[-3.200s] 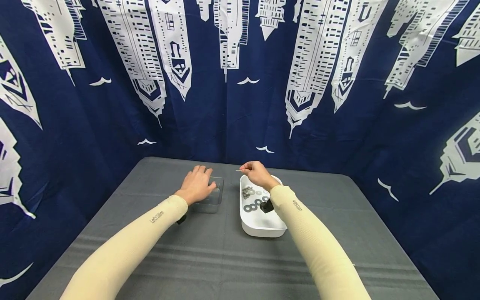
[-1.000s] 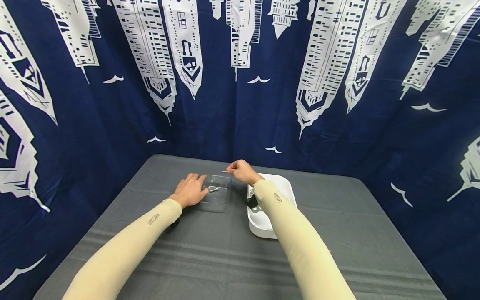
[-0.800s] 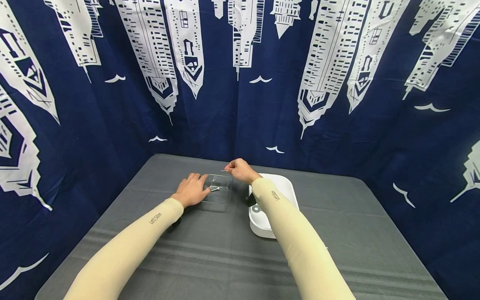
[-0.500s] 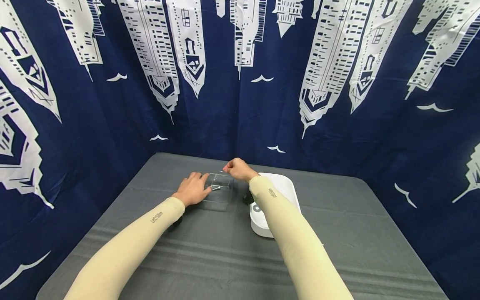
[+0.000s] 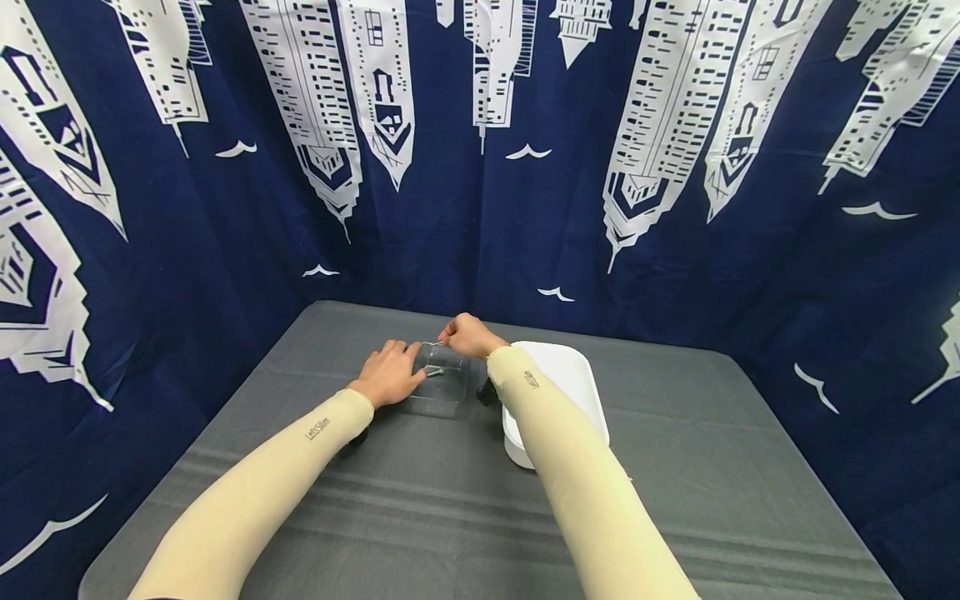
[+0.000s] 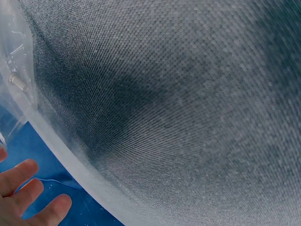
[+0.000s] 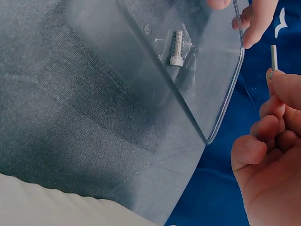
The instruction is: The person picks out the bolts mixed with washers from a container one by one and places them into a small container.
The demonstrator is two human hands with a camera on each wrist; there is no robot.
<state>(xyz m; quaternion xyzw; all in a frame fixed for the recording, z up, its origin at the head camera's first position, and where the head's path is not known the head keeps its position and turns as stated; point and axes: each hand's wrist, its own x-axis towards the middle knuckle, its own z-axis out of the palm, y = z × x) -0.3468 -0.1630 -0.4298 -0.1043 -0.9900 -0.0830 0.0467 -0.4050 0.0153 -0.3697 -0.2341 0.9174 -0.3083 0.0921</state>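
My right hand (image 5: 469, 337) pinches a small metal bolt (image 7: 274, 57) between thumb and fingertips, near the far right edge of a clear plastic box (image 7: 221, 127). Inside that box lies a socket-head bolt (image 7: 177, 49), apart from the walls. Fingers spread and relaxed, my left hand (image 5: 390, 372) lies over the box's left side, its fingertips close to the rim in the right wrist view. The left wrist view catches several loosely extended fingers (image 6: 30, 190) of the left hand, and part of the box (image 6: 19, 52).
A white tray (image 5: 573, 375) stands right of the clear box, partly under my right forearm, which hides its contents. Both sit on a grey cloth-covered table (image 5: 420, 500). A dark blue curtain (image 5: 450, 233) with white buildings hangs behind and around it.
My right hand has moved left with the bolt, from above the white tray to the clear box. My left hand has shifted slightly, uncovering the bolt inside the box. The view has turned slightly.
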